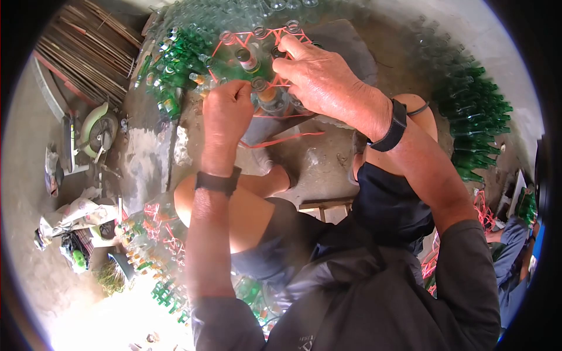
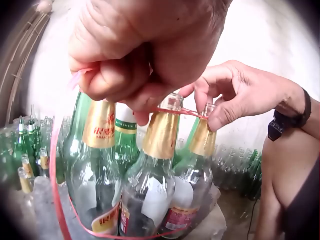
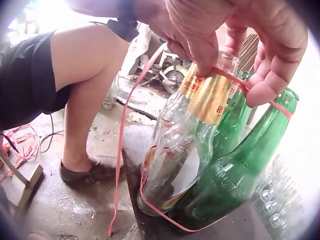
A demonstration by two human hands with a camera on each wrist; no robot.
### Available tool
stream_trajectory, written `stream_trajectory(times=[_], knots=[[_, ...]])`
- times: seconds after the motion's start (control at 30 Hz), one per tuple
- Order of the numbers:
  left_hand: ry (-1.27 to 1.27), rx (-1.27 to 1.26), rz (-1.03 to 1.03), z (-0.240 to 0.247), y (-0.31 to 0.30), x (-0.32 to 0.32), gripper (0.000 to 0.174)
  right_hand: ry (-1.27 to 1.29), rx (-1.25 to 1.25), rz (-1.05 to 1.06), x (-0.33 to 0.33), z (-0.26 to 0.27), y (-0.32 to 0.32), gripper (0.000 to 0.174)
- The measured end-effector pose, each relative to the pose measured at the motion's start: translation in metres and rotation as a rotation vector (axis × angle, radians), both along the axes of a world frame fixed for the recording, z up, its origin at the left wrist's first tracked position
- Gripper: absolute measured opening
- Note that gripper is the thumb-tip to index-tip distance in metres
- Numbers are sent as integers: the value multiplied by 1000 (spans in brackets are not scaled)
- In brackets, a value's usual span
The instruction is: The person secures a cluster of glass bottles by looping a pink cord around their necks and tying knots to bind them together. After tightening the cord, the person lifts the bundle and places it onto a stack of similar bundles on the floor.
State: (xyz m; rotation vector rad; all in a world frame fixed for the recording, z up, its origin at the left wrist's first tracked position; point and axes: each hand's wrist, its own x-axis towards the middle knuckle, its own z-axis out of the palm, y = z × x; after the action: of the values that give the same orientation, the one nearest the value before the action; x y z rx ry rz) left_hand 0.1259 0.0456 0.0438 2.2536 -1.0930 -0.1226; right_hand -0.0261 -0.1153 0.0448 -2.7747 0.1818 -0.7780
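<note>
Several clear and green bottles stand in a tight cluster, with pink ribbon (image 1: 282, 139) strung across their necks and another loop low around their bodies. My left hand (image 1: 227, 111) is a fist gripping ribbon beside the near necks; in the left wrist view this hand (image 2: 145, 45) hides part of the ribbon. My right hand (image 1: 333, 79) has its thumb and fingers round a gold-foiled bottle neck and the ribbon, as the right wrist view shows the hand (image 3: 245, 37) above a clear bottle (image 3: 175, 150) and a green bottle (image 3: 235, 170). A loose ribbon end (image 3: 120, 150) hangs down.
Green bottles (image 1: 477, 111) line the right wall, and more bottles (image 1: 172, 73) stand at the left. A wheel (image 1: 99, 131) and stacked rods (image 1: 88, 47) are farther left. The person's knees flank the work, with a wooden stool (image 1: 328, 210) between them. Another person (image 1: 515, 251) is at the right edge.
</note>
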Motion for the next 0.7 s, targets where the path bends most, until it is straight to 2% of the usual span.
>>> stream_trajectory(times=[0.03, 0.1, 0.17, 0.27, 0.33, 0.4, 0.47, 0.57, 0.7], knots=[[26, -93, 42, -4, 3, -5, 19, 0, 4, 5, 0, 0, 0, 16], [-9, -118, 63, -13, 7, -12, 18, 1, 26, 13, 1, 0, -1, 16], [67, -295, 79, -21, 10, -16, 15, 18, 37, 14, 0, 2, -1, 16], [197, -270, 208, -18, 12, -30, 11, 37, 61, 10, -1, 6, 0, 17], [281, -323, 210, -22, 13, -32, 10, 46, 72, 5, -2, 6, 0, 17], [366, -379, 214, -29, 13, -35, 10, 65, 121, 26, -1, 5, -2, 28], [495, -496, 207, -37, 13, -35, 11, 64, 113, 23, -2, 8, -1, 24], [636, -536, 233, -35, 16, -35, 13, 60, 100, 15, -2, 11, -1, 21], [715, -571, 231, -43, 23, -29, 14, 79, 85, -1, -2, 13, -1, 20]])
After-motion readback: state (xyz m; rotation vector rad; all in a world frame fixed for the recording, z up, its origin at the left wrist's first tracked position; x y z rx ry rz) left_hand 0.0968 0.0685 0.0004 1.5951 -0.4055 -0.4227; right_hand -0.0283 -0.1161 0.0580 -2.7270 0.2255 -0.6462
